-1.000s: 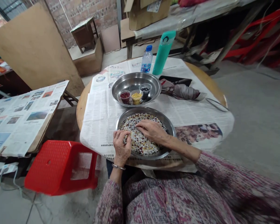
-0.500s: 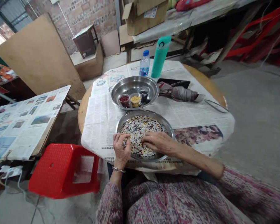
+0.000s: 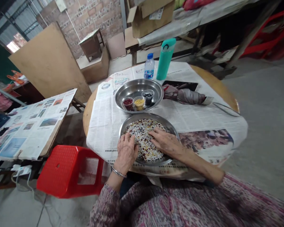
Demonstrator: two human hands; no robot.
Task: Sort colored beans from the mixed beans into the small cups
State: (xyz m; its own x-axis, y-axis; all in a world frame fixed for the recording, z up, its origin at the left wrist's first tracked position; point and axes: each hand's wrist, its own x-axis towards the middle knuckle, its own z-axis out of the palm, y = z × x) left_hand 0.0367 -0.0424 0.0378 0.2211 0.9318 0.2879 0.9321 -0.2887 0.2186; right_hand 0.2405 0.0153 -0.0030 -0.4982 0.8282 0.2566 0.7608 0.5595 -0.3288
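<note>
A round metal tray in front of me holds a mix of white grains and red, yellow and black beans. My left hand lies over the tray's left rim, fingers stretched forward and thumb out over the grains. From the right, my right hand reaches in with its fingers apart, the tips at the beans. I see nothing held in either hand. Behind stands a metal basin with small clear cups of red beans, yellow beans and black beans.
Newspaper covers the round table. A water bottle, a teal flask, a dark flat tablet-like object and a folded grey umbrella stand or lie beyond the basin. A red stool is at the left.
My right hand has shifted slightly up the tray and its fingers have spread. My left hand has turned flatter, with its fingers reaching forward over the rim. The view has shifted slightly.
</note>
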